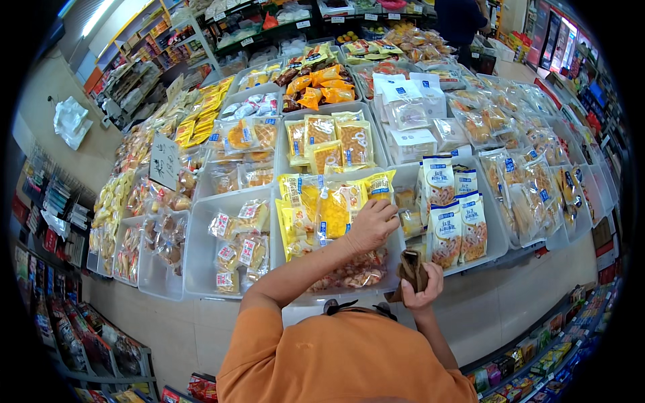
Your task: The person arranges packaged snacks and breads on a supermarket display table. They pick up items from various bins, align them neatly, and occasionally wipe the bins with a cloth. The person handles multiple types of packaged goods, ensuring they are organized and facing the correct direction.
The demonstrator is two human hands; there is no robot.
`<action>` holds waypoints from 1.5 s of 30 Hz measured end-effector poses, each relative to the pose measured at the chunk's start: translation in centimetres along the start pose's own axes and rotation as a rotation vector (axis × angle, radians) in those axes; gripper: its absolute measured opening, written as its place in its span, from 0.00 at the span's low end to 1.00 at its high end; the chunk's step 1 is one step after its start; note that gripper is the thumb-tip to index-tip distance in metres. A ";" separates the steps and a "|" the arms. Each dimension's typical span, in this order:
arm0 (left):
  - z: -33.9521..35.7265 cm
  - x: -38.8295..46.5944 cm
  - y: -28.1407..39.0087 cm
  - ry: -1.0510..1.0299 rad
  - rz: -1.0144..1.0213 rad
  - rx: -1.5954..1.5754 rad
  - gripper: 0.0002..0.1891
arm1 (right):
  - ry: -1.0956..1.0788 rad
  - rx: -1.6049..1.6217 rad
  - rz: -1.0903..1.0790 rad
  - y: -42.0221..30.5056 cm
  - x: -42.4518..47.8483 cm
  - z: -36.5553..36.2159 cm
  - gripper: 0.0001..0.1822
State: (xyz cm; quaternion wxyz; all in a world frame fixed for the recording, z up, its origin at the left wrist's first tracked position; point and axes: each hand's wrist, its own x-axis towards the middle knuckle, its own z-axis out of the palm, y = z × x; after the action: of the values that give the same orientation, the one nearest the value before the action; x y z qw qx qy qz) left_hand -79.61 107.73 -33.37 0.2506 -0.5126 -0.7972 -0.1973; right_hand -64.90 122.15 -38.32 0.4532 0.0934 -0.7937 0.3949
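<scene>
My left hand (373, 226) reaches over a clear plastic bin (276, 252) in front of me. Its curled fingers are at the yellow snack bags (335, 209); whether they grip one is hard to see. Clear packets of reddish-brown snacks (360, 272) lie nearer to me in that bin. In my right hand (426, 288) is a folded brown cloth (412, 274), held at the bin's near right corner. Just beyond it, white snack bags with blue tops (446, 231) stand upright in the neighbouring bin.
More clear bins hold wrapped pastries (247, 252) and packaged cakes (330, 141). A handwritten card (164, 160) stands at left. Behind me are low snack shelves (546, 352) and a rack (95, 337). Someone in dark clothes (458, 22) is at the far side.
</scene>
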 end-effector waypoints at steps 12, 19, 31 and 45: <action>-1.4 0.3 1.5 -0.103 -0.037 -0.030 0.16 | -0.005 -0.011 0.001 0.2 -0.1 0.0 0.25; -5.5 -2.0 3.7 -0.166 -0.052 -0.218 0.16 | -0.020 -0.001 0.016 0.3 -0.3 0.1 0.25; -7.3 -7.7 7.0 -0.118 -0.252 -0.526 0.11 | -0.009 -0.011 0.013 0.1 -0.1 -0.2 0.24; -5.9 -7.0 8.6 -0.250 -0.136 -0.531 0.10 | 0.062 -0.189 -0.055 -0.9 -0.6 -0.3 0.26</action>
State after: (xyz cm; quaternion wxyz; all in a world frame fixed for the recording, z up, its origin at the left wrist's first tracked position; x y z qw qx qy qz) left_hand -68.08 102.73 -32.42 -0.0062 -0.5260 -0.7748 -0.3506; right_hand -63.94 121.61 -38.21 0.4951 0.0599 -0.8101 0.3084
